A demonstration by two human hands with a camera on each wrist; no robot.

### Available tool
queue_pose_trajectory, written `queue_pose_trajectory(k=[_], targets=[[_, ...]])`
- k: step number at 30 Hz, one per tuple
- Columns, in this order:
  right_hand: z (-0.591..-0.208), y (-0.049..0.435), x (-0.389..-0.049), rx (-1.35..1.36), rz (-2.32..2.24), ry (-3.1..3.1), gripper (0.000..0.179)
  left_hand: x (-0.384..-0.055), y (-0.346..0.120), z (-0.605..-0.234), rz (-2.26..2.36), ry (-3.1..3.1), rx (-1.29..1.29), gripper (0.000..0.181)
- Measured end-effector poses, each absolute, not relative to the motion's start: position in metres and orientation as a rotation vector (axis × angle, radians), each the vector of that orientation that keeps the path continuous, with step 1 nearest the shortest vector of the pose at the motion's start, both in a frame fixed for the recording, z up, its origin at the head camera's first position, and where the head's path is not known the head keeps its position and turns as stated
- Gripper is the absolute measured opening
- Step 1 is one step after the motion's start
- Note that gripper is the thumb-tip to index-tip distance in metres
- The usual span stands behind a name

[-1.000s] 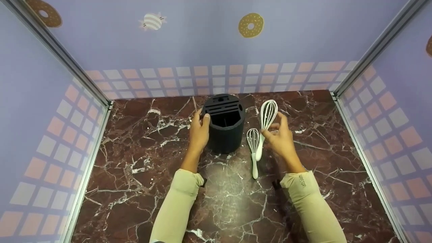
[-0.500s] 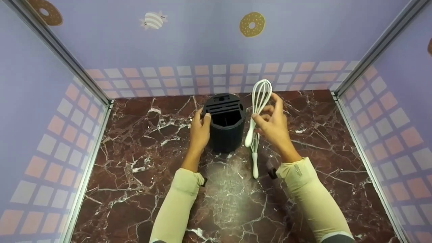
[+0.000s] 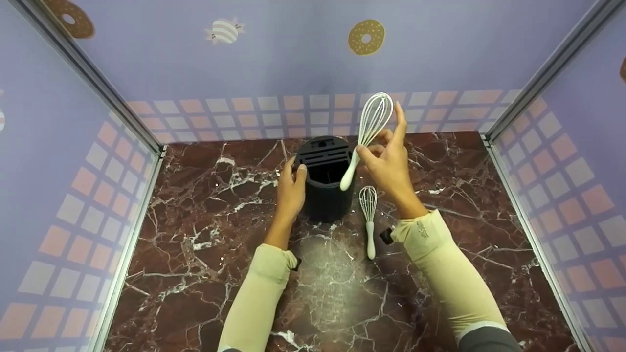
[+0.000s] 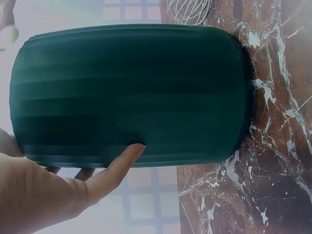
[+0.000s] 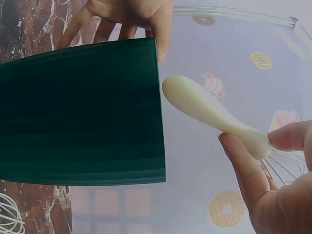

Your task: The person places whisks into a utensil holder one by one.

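A dark ribbed utensil holder (image 3: 324, 203) stands upright on the tabletop, its slotted top with an open compartment facing up. On its left side, my left hand (image 3: 292, 193) grips it, thumb at the rim; the left wrist view shows a finger along the wall (image 4: 126, 92). My right hand (image 3: 391, 171) pinches a white whisk (image 3: 349, 172) where the handle meets the wires. The whisk is tilted, wires up and handle end down, overlapping the holder's right side in the head view. In the right wrist view the handle (image 5: 200, 102) is just above the holder's rim.
A smaller whisk (image 3: 370, 239) lies on the marbled tabletop (image 3: 205, 288), right of the holder. Purple panels with a printed back wall (image 3: 274, 58) enclose the tabletop on the left, right and back.
My right hand has raised the larger whisk off the tabletop and moved it left toward the holder, tilting it more. The left hand and the holder stay in place.
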State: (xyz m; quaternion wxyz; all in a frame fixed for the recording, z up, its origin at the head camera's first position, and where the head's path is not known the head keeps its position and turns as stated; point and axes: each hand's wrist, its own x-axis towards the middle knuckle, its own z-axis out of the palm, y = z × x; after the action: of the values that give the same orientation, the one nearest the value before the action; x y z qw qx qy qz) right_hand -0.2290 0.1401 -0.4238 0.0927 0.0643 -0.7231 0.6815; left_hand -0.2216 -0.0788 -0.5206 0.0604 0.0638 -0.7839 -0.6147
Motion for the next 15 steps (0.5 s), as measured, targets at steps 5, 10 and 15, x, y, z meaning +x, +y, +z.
queue_pose_trajectory(k=[5, 10, 15], targets=[[-0.419, 0.130, -0.232, 0.179, 2.010, -2.132, 0.114, -0.221, -0.079, -0.520, -1.827, -2.405, 0.205, 0.052], [-0.414, 0.120, -0.232, 0.184, 2.048, -2.059, 0.114, -0.221, -0.080, -0.521, -1.834, -2.410, 0.192, 0.053], [-0.423, 0.113, -0.240, 0.253, 1.960, -2.029, 0.116, -0.223, -0.080, -0.522, -1.837, -2.390, 0.190, 0.052]])
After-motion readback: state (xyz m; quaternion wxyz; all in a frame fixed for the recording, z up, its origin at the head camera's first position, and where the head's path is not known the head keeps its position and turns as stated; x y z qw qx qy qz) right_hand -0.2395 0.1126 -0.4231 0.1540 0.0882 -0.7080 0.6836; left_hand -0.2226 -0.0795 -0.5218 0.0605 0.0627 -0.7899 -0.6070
